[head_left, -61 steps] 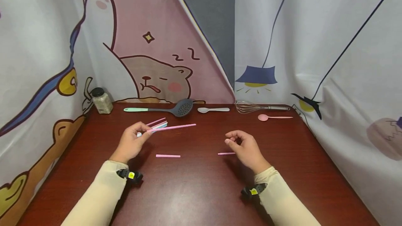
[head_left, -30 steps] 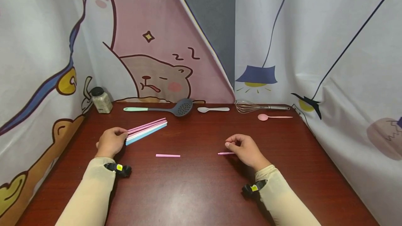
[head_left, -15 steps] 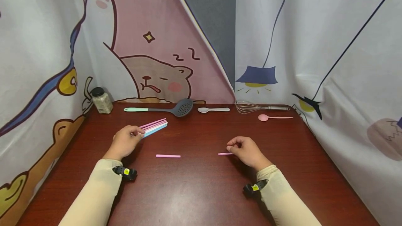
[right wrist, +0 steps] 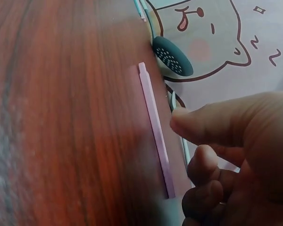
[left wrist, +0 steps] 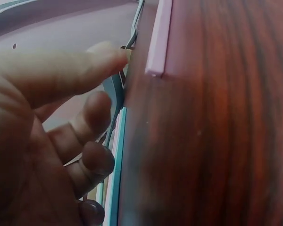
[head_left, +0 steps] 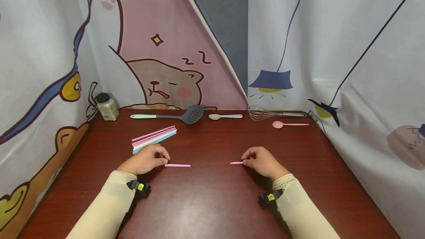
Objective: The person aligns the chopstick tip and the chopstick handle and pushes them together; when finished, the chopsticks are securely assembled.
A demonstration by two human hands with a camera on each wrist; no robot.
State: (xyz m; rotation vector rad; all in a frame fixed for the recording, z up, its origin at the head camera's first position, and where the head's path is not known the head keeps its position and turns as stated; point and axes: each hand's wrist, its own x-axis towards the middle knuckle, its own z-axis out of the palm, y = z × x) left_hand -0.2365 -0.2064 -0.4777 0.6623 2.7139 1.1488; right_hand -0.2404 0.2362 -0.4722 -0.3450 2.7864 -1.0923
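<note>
Two short pink sticks lie on the dark wooden table (head_left: 206, 202). My left hand (head_left: 162, 159) rests at the left end of the left pink stick (head_left: 177, 165), fingers loosely curled. In the left wrist view my left hand (left wrist: 115, 80) has its thumb near the stick's end (left wrist: 158, 42) without gripping it. My right hand (head_left: 245, 159) sits at the right end of the right pink stick (head_left: 236, 163). In the right wrist view the stick (right wrist: 155, 136) lies flat beside the thumb of my right hand (right wrist: 184, 143). A bundle of long pink, white and blue straws (head_left: 154, 137) lies behind my left hand.
Along the back edge lie a slotted spoon (head_left: 194, 113), a white spoon (head_left: 225, 115), a whisk (head_left: 265, 113) and a pink spoon (head_left: 285, 124). A small jar (head_left: 107, 107) stands in the back left corner. Printed curtains close in the table on three sides.
My left hand laid the straw bundle on the table, let go, and moved right and nearer to the left pink stick. My right hand lowered to the right stick's end.
</note>
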